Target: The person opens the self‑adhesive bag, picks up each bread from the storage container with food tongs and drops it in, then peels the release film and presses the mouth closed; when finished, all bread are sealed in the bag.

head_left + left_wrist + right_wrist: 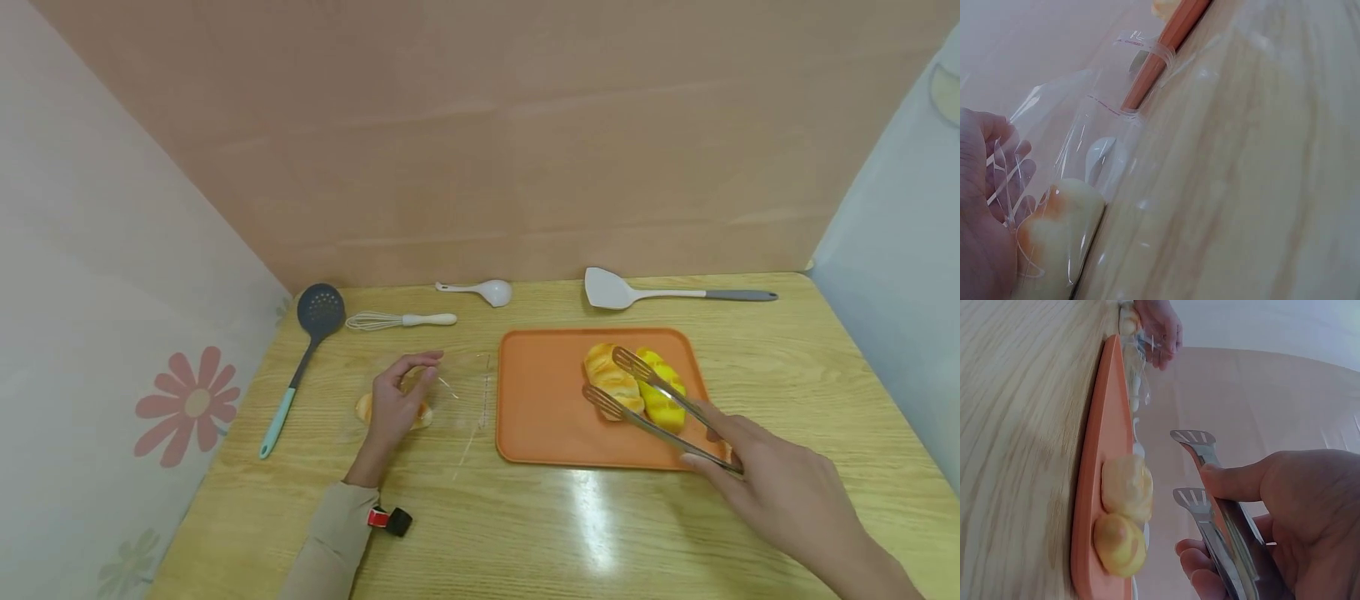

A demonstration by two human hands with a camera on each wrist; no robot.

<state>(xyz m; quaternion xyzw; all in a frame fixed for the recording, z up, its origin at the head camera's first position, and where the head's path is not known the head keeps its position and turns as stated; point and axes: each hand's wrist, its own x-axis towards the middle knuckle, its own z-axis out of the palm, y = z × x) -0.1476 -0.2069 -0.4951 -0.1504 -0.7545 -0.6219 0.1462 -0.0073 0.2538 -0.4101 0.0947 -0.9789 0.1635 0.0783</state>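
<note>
My right hand (787,483) grips metal tongs (663,387), their slotted tips apart with no bread between them. The tongs are held above an orange tray (536,400). On the tray a browned bread loaf (611,375) lies beside a yellow bread loaf (663,408). To the left, my left hand (397,404) holds up the film of a clear plastic bag (1072,112), its fingers curled at the film. Inside the bag lies another bread (1066,219), partly hidden by the hand in the head view. The bag's mouth faces the tray.
Along the back of the wooden table (525,533) lie a whisk (405,320), a white ladle (491,292) and a white spatula (611,290). A dark skimmer (321,312) with a mint handle lies at the left edge. Walls stand behind and at both sides.
</note>
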